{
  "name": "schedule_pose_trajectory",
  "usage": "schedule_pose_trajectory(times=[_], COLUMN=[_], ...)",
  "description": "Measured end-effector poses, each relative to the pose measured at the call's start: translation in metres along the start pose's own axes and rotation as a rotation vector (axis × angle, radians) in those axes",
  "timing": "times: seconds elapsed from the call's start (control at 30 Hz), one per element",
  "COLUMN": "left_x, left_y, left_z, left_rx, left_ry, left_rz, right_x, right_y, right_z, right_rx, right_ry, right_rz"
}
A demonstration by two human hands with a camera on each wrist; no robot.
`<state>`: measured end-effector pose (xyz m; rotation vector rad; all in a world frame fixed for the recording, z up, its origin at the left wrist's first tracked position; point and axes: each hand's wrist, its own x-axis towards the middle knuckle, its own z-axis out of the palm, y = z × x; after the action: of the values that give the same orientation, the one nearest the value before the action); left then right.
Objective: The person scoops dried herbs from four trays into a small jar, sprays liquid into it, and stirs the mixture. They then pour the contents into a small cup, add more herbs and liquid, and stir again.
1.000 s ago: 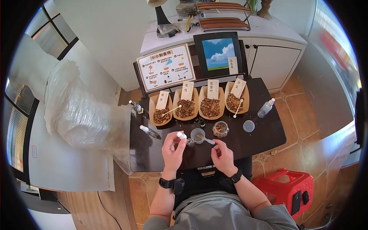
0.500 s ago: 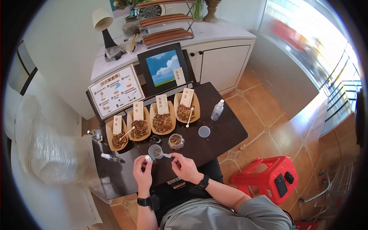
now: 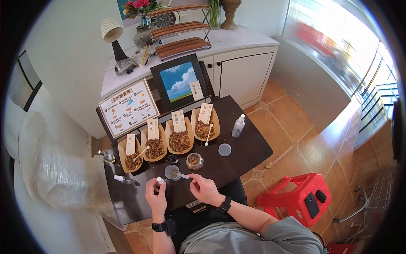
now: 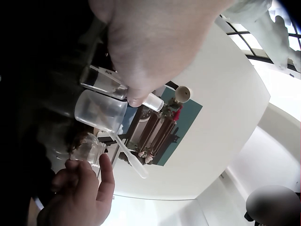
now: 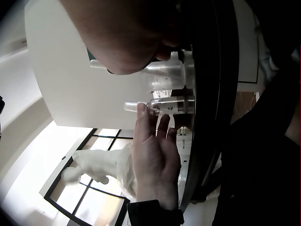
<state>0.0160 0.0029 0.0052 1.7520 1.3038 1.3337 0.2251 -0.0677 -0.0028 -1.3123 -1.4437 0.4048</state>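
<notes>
In the head view my left hand [image 3: 156, 195] pinches the white top of a small clear spray bottle. The right wrist view shows this spray bottle [image 5: 167, 106] upright on the table, thumb against its white top [image 5: 131, 107]. Beside it stands a translucent plastic cup [image 3: 172, 172], with a white spoon [image 3: 183, 175] leaning out over its rim. My right hand [image 3: 206, 189] is at the spoon's handle end, fingers loosely bent. In the left wrist view a gap shows between the right hand [image 4: 82, 195] and the spoon handle [image 4: 134, 162].
Behind the cup are a glass jar [image 3: 194, 161] of dried herbs, a small dark bottle [image 3: 172, 158] and several paper trays of herbs with labels. A round lid [image 3: 224, 150] and another spray bottle [image 3: 238, 126] stand right. Two more bottles lie left. A red stool [image 3: 296, 197] stands beside the table.
The head view has swung to the right and tilted up, so the table sits further left in it. Both hands keep nearly the same places at the spray bottle and the spoon.
</notes>
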Motion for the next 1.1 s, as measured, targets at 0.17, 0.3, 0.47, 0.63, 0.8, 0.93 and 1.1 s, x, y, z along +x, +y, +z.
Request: schedule_pose_trajectory(times=[0.17, 0.3, 0.47, 0.63, 0.8, 0.93, 1.1], left_x=[0.001, 0.003, 0.002, 0.003, 0.001, 0.001, 0.002], left_y=[-0.001, 0.0, -0.008, -0.008, -0.008, -0.007, 0.003], left_z=[-0.005, -0.006, 0.004, 0.004, 0.004, 0.005, 0.002], left_rx=[0.01, 0.046, -0.026, -0.084, -0.14, -0.149, -0.15], left_ry=[-0.004, 0.014, 0.031, 0.034, 0.017, -0.003, -0.022], left_rz=[-0.046, -0.038, -0.046, -0.052, -0.079, -0.077, -0.126], right_x=[-0.001, 0.0, 0.0, 0.0, 0.0, 0.0, 0.0], right_y=[0.0, 0.0, -0.001, 0.0, 0.002, 0.002, 0.003], right_z=[0.001, 0.0, 0.0, 0.001, 0.003, 0.003, 0.003], right_rx=[-0.006, -0.013, -0.009, -0.038, -0.046, -0.055, -0.054], right_ry=[-0.013, -0.015, -0.005, 0.0, -0.004, -0.004, -0.007], right_rz=[0.012, 0.027, 0.017, 0.017, 0.025, 0.009, 0.009])
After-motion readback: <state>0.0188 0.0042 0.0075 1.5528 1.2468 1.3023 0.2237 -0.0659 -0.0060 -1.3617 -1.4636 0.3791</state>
